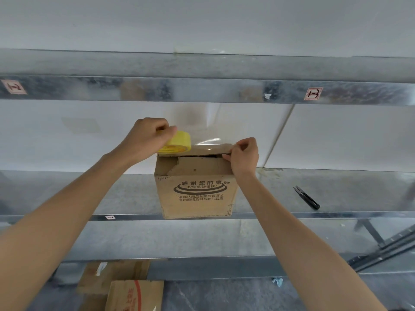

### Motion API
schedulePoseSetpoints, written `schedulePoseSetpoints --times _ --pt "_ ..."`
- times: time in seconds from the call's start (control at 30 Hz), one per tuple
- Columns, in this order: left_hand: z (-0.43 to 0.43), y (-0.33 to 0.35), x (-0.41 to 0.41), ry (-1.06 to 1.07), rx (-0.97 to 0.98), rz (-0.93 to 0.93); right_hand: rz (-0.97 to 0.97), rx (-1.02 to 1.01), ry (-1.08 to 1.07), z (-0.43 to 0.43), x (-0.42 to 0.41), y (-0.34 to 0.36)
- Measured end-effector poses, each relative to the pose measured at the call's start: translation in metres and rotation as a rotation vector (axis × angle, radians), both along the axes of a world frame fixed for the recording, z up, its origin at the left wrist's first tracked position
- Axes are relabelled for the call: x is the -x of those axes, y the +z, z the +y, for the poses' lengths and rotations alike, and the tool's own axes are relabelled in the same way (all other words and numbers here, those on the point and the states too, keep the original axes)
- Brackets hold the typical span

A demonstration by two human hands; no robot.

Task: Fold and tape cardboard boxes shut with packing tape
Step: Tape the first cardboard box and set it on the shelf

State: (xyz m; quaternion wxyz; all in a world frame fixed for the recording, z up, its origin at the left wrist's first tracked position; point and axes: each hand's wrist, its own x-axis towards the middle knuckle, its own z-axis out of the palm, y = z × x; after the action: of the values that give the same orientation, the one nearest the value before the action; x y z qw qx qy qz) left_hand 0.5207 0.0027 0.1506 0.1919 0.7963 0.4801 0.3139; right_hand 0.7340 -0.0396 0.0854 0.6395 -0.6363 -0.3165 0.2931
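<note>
A brown cardboard box [197,194] with black printed characters stands on a metal shelf [314,189]. Its top flaps are folded down, with a dark gap showing under the front one. My left hand [146,138] grips a yellow roll of packing tape [177,143] at the box's top left corner. A clear strip of tape [208,142] stretches from the roll across the top to the right. My right hand [243,157] pinches the tape's free end at the top right corner of the box.
Black thread snips [306,197] lie on the shelf to the right of the box. A second metal shelf [202,88] runs overhead. Flattened cardboard boxes [125,288] lie on the floor below left. A white wall backs the shelves.
</note>
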Motion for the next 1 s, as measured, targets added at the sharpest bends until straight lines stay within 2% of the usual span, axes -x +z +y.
schedulePoseSetpoints --times 0.1,0.33,0.47,0.7,1.0 --pt "0.000 -0.001 -0.010 0.005 -0.033 -0.038 0.021 0.012 -0.031 0.001 -0.001 -0.001" --pt "0.005 -0.008 -0.018 0.056 -0.034 0.085 0.007 0.049 -0.072 0.000 -0.009 -0.005" --pt "0.003 -0.005 -0.023 0.115 -0.058 0.182 0.062 0.040 -0.022 0.002 -0.010 -0.008" --pt "-0.001 -0.008 -0.029 0.142 -0.126 0.307 -0.213 0.097 -0.015 0.001 -0.027 -0.010" --pt "-0.002 -0.006 -0.037 0.133 -0.145 0.386 -0.026 0.124 -0.007 -0.002 -0.034 -0.022"
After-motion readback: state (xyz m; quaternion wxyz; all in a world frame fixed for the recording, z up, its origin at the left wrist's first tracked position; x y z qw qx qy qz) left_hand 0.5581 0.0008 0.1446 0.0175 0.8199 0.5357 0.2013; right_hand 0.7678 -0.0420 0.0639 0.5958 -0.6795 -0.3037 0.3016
